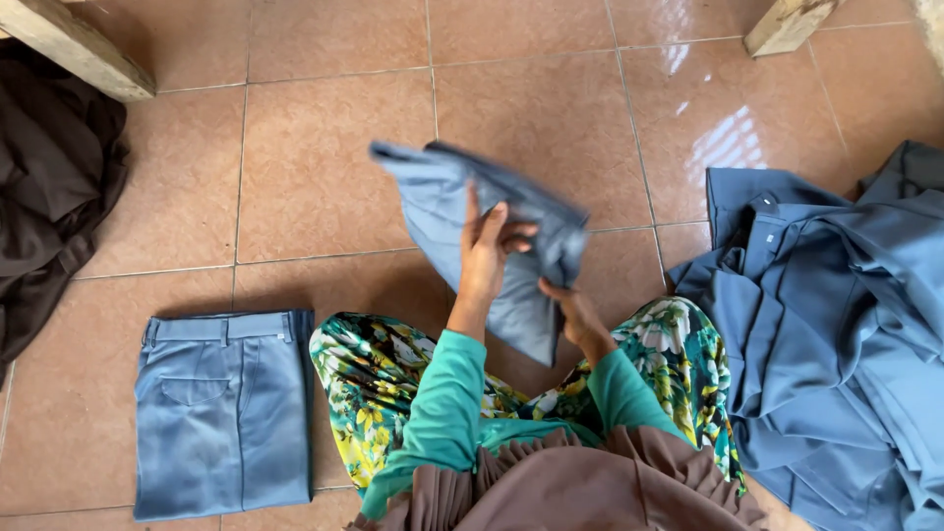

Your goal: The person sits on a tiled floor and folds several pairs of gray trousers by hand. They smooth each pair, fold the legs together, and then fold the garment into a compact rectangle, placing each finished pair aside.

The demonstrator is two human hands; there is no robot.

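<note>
Fingers (492,224) of both hands grip grey-blue trousers (462,197), arms raised.

Long teal sleeves (442,393) reaching to both wrists, plain knit, no cuffs or markings visible. Bare hands (487,251), no rings or watch seen. Loose trousers (379,379) in floral print: green, yellow, white on dark teal. Brown pleated cloth (580,487) over the lap, possibly a headscarf's hanging end; edge cropped.

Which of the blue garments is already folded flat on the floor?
The trousers left of the person's knees, lying as a neat rectangle. The pile on the right is crumpled; both hands hold another garment in the air.
</note>
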